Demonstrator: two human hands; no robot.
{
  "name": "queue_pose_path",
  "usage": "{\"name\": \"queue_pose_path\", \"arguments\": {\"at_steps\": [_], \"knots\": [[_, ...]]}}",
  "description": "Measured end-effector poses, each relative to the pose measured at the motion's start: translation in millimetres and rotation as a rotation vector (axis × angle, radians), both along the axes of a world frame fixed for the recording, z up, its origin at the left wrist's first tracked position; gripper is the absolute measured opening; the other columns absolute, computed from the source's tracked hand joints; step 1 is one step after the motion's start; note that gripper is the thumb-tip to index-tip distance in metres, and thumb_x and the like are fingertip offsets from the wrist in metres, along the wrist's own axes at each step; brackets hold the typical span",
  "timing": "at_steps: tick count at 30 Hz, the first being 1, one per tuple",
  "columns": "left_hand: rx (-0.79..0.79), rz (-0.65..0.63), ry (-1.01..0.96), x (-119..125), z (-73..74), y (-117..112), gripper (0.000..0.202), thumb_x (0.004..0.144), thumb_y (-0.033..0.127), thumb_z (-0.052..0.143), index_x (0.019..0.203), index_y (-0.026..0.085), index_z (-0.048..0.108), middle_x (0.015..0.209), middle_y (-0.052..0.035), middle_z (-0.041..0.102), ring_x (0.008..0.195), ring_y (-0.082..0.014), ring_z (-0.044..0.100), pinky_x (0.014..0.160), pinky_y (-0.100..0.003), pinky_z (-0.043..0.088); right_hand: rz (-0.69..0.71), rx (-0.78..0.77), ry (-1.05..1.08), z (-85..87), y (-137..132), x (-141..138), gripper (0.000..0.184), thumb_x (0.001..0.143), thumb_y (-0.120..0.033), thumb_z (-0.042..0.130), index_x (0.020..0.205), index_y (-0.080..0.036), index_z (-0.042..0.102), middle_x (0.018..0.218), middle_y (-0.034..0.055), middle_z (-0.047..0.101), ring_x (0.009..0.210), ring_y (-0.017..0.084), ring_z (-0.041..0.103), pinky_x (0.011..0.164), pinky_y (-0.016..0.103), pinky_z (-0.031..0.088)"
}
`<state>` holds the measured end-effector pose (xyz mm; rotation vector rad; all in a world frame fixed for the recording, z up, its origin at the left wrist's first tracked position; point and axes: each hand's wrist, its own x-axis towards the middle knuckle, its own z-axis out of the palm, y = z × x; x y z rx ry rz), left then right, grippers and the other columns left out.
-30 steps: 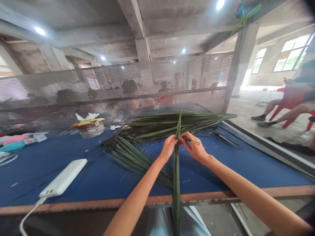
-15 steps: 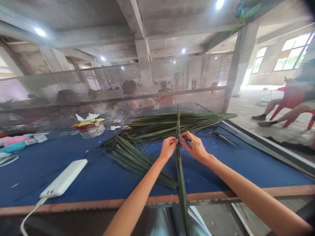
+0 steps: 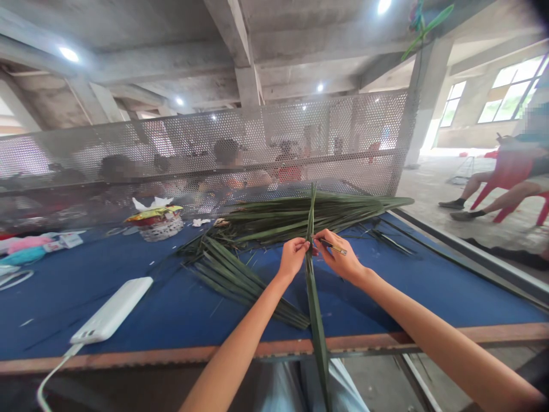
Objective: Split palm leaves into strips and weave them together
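Observation:
A long green palm leaf strip (image 3: pixel 315 309) runs from below the table edge up past both hands. My left hand (image 3: pixel 293 257) pinches it from the left, fingers closed on it. My right hand (image 3: pixel 339 256) is closed around a thin pen-like tool (image 3: pixel 334 246) whose tip meets the strip. Behind the hands lies a big pile of palm leaves (image 3: pixel 300 214), and a second bundle of leaves (image 3: pixel 240 277) fans out to the left on the blue table (image 3: pixel 141 269).
A white power bank (image 3: pixel 112 312) with a cable lies at the front left. A small basket (image 3: pixel 156 222) and cloth scraps sit at the back left. A perforated metal screen (image 3: pixel 214 146) closes the far side. A person sits on a red chair (image 3: pixel 508 171) at right.
The strip's lower end has swung slightly to the right and its tip has risen a little. Both hands have stayed almost in place.

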<state>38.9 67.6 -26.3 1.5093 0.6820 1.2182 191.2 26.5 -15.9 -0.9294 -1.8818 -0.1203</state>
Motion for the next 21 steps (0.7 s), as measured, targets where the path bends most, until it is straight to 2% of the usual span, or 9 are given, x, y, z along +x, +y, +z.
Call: {"name": "queue_pose_path", "arguments": {"at_steps": [5,13,18,21], "knots": [[0.001,0.019,0.009,0,-0.4,-1,0.029,0.073,0.042,0.067,0.074,0.013,0.066,0.064,-0.0070,0.068,0.062,-0.0216,0.067,0.066,-0.032,0.052,0.040,-0.019,0.000,1.3,-1,-1,0.007,0.095,-0.024,0.043,0.092,-0.023,0.050,0.076,0.0028,0.062,0.072,0.017,0.060,0.069,0.028,0.047],[0.028,0.071,0.011,-3,2.4,0,0.027,0.071,0.041,0.069,0.069,0.013,0.067,0.064,-0.0059,0.069,0.062,-0.0193,0.065,0.061,-0.027,0.048,0.106,-0.025,-0.059,0.6,-2,-1,0.008,0.096,-0.024,0.042,0.094,-0.023,0.050,0.083,0.0047,0.063,0.077,0.017,0.060,0.071,0.029,0.048],[-0.064,0.093,0.003,-4,11.4,-8,0.030,0.070,0.043,0.070,0.069,0.013,0.068,0.062,-0.0058,0.068,0.059,-0.0185,0.064,0.060,-0.028,0.049,0.050,-0.010,-0.029,0.2,-2,-1,0.008,0.096,-0.025,0.042,0.096,-0.023,0.050,0.082,0.0044,0.062,0.077,0.018,0.060,0.071,0.030,0.048],[-0.084,0.092,-0.025,-3,16.6,-11,0.024,0.066,0.037,0.073,0.068,0.014,0.068,0.063,-0.0051,0.068,0.061,-0.0185,0.065,0.062,-0.028,0.051,0.038,0.001,-0.019,0.8,-2,-2,0.009,0.096,-0.025,0.041,0.094,-0.023,0.050,0.084,0.0047,0.062,0.079,0.018,0.060,0.072,0.030,0.048]]}}
